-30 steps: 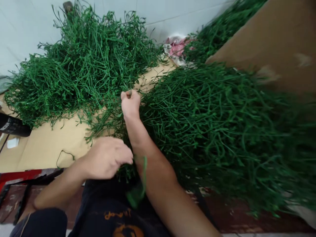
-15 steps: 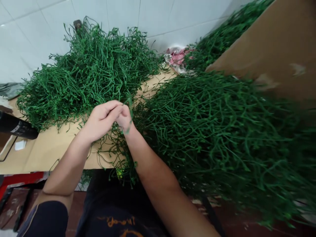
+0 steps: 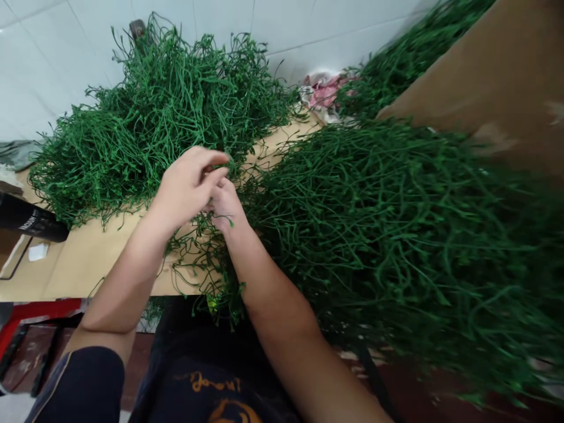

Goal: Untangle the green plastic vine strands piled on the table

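My left hand (image 3: 185,182) is over the cardboard, its index finger and thumb curved with a gap between their tips. Just below those tips, touching or nearly touching them, my right hand (image 3: 224,202) has its fingers curled together. A thin green stem (image 3: 230,222) shows at the right hand's wrist side and seems to run from its fingers; the grip itself is partly hidden behind my left hand. Behind both hands lies a heap of thin, artificial-looking green stems with small tips (image 3: 176,106). A larger heap of green stems (image 3: 374,235) spreads beside my right forearm.
Cardboard (image 3: 106,247) covers the table. A black bottle (image 3: 35,220) lies at the left edge near a small white piece (image 3: 38,252). A brown cardboard panel (image 3: 493,82) rises at right. A pink and white cloth (image 3: 324,94) lies against the tiled wall (image 3: 299,29).
My left hand has lifted slightly, and its index finger and thumb have parted. My right hand stays curled below it. The view has shifted a little.
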The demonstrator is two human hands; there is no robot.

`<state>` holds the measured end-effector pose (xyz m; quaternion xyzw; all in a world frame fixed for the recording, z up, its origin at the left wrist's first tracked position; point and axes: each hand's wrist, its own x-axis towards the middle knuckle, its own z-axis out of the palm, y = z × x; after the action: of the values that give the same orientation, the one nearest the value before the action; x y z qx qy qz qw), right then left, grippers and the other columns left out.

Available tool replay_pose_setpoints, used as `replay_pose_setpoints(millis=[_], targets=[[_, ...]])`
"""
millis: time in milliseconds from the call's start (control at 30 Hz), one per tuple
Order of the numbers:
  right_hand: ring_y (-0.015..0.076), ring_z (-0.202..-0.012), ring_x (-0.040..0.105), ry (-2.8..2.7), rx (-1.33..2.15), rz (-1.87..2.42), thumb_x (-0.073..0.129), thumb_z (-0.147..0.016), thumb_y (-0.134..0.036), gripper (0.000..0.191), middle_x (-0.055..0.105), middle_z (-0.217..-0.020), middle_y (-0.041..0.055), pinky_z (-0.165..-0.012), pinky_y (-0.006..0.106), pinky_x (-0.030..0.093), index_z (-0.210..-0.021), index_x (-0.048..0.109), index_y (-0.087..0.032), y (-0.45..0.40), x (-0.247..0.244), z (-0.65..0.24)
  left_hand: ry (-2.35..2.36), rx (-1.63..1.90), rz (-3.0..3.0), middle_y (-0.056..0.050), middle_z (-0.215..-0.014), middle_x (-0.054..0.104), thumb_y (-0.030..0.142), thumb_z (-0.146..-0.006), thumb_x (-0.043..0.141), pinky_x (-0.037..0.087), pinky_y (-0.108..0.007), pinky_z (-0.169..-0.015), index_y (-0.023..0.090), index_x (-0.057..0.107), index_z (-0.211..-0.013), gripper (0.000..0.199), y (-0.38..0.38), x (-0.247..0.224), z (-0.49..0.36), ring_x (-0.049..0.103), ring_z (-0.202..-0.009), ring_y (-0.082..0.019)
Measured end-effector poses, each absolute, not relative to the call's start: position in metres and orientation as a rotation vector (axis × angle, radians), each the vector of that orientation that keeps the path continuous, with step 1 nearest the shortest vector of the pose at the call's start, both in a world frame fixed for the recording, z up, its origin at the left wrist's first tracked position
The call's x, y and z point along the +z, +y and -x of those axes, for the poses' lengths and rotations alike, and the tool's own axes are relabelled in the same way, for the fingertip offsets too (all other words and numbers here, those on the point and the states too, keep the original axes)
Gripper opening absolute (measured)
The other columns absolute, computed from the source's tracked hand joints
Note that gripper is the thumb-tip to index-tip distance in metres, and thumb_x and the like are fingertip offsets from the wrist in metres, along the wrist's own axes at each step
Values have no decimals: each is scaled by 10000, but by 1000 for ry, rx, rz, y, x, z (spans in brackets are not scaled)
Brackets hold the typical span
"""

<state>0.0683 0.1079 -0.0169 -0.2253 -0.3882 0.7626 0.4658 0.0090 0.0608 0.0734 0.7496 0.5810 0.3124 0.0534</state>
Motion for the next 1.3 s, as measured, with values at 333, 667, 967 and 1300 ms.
replay_pose_setpoints(millis=[333,667,967,1300], targets=[[-6,-371,241,-957,1864,527,770,-484,-548,487,354,-485,-100,-336,168,109,-687,525,-180,102,-12,-72,1755,858,-1989,-60,-945,648,378,-767,563,491,-307,-759,144,571,-1091,399,38,35,42,599,-819,-159],[21,-380,144,-929,1754,555,547,-698,-679,476,223,-505,-95,-351,203,123,-777,525,-210,109,-5,-77,1801,929,-1708,-25,-687,622,410,-820,436,439,-252,-657,147,588,-748,312,37,20,51,542,-638,-125],[3,-377,173,-1077,1717,585,590,-676,-657,476,261,-512,-90,-350,184,108,-716,538,-186,97,-4,-76,1746,871,-1891,-4,-686,555,469,-843,402,392,-233,-640,158,540,-756,351,39,27,46,485,-660,-119],[9,-392,219,-1196,1492,608,529,-780,-580,442,232,-482,-82,-359,149,155,-614,391,-194,101,43,-93,1600,910,-2259,17,-559,359,398,-873,346,290,-266,-580,201,322,-581,354,23,42,30,360,-561,-125]])
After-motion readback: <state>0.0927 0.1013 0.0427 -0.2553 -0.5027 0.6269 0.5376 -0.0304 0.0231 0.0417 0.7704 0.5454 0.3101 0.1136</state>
